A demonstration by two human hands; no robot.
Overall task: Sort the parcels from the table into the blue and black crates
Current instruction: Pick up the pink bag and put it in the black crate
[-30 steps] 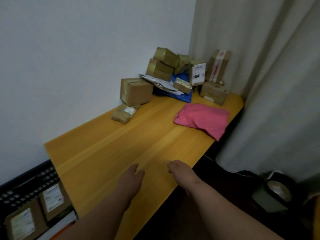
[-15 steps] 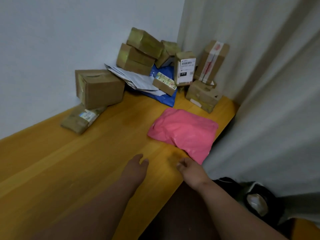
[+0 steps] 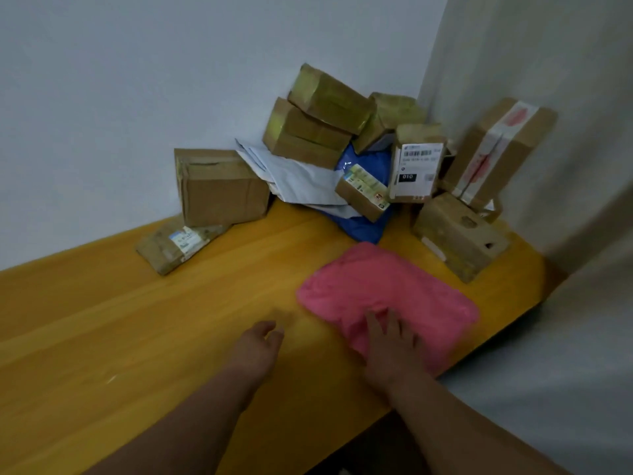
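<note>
A soft pink parcel [image 3: 394, 289] lies flat on the yellow wooden table [image 3: 171, 320], near its right front edge. My right hand [image 3: 390, 347] rests on the near edge of this pink parcel with its fingers spread and fairly straight. My left hand [image 3: 257, 347] hovers just above the bare table, a little left of the pink parcel, fingers loosely curled and holding nothing. Several cardboard parcels [image 3: 322, 121] are heaped in the far corner over a white mailer [image 3: 294, 180] and a blue bag [image 3: 363, 221]. No crate is in view.
A brown box [image 3: 222, 186] stands against the wall with a flat labelled packet [image 3: 178, 243] in front of it. Another box [image 3: 459, 234] sits by the table's right end. A pale curtain [image 3: 565, 200] hangs along the right side.
The view has moved closer to the parcel pile, and the black crate at the left has left the frame. My right hand has reached forward onto the pink parcel. My left hand moved forward too.
</note>
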